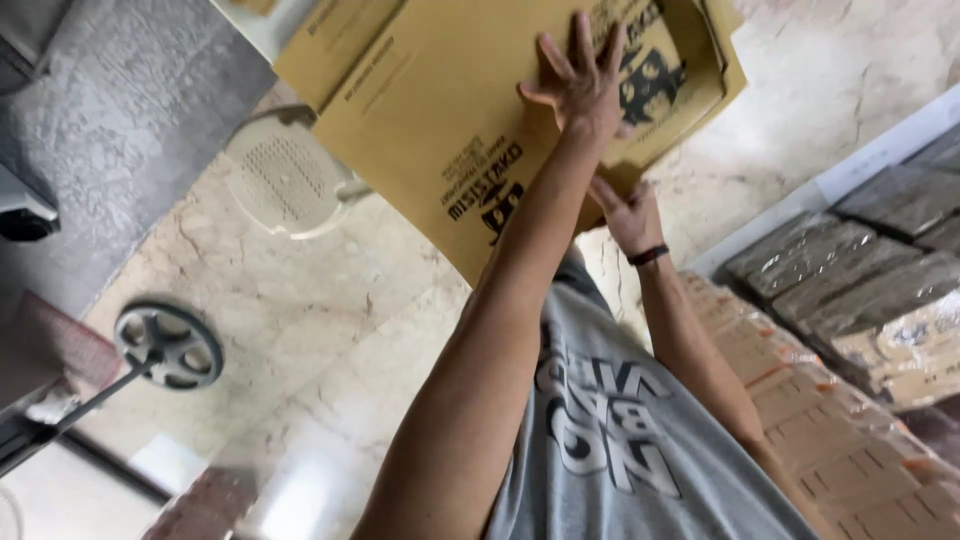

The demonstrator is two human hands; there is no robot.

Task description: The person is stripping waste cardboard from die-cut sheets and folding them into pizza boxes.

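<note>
Here, head view: a large flat cardboard box (450,110) is held up at arm's length, tilted, above a pale marble floor (330,330).

Risk: the box seems to rest on only two contact points close together near its lower right corner, so it may pivot or slip off the palm. If it drops, it would likely hit the white plastic chair (285,175) that stands just beside and below its lower left edge. The loose flap at the box's upper right could also swing open.

Left hand (580,85): fingers spread wide and flat, palm pressed against the broad face of the box near its dark printed panel; it grips nothing.

Right hand (628,215), with a dark wristband (648,255): set at the box's lower edge, just below the left hand, fingers partly curled. Whether it pinches the edge or merely props it cannot be told.

Below and to the right of the box lie rows of stacked brown cartons (800,400).
</note>
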